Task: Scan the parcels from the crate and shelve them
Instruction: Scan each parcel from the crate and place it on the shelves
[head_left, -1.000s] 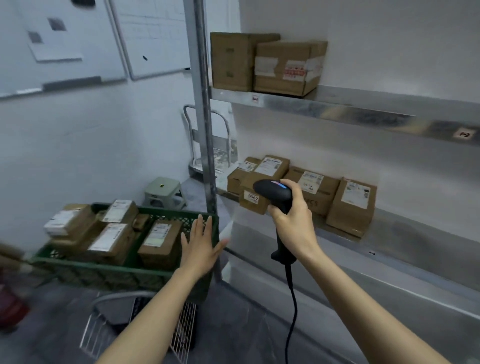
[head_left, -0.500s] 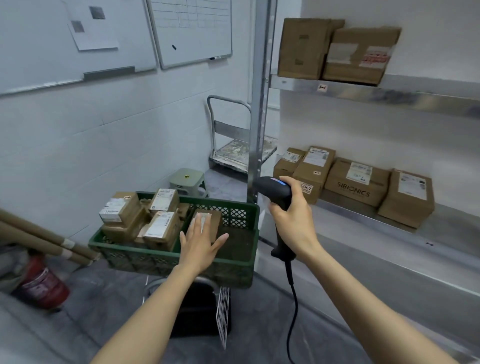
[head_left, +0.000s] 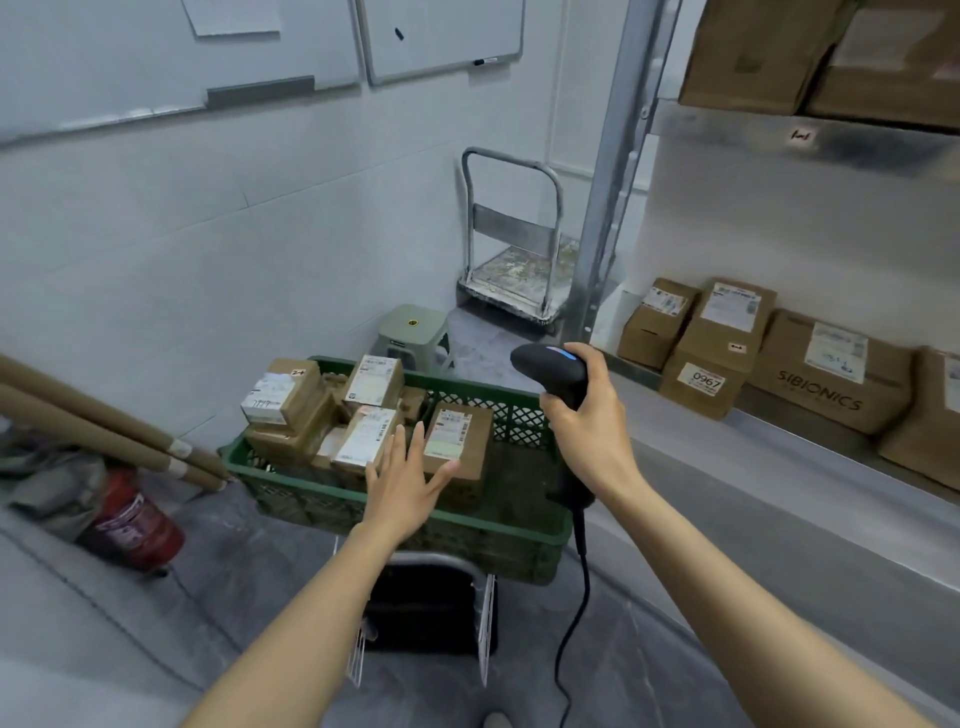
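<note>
Reaching forward with the left hand (head_left: 402, 483), fingers straight and spread, holding nothing, palm down over the near side of a green crate (head_left: 291, 483) and just in front of a labelled brown parcel (head_left: 457, 441); cannot tell whether touching it. Gripping a black scanner (head_left: 550, 366) in the right hand (head_left: 592, 421), fingers curled round the handle, head pointing left above the crate's right end, blue light showing on top, black cable (head_left: 571, 623) hanging from the grip toward the floor. Packed into the left half of the crate, several more small brown parcels (head_left: 280, 389), white labels up. Under the crate, a dark stand (head_left: 431, 608), only partly visible. To the right, along the lower shelf (head_left: 779, 467), a row of brown boxes (head_left: 717, 343), one marked 0967, another SIBIONICS. On the upper shelf (head_left: 805, 140), two bigger cartons (head_left: 753, 52), cut off by the frame. In the far corner beside the shelf post, a metal trolley (head_left: 514, 244), with a small grey-green stool (head_left: 413, 332) just in front. Against the left wall, leaning cardboard tubes (head_left: 93, 421) above a red fire extinguisher (head_left: 132, 525) on the floor. Higher up on that wall, whiteboards (head_left: 441, 36).
</note>
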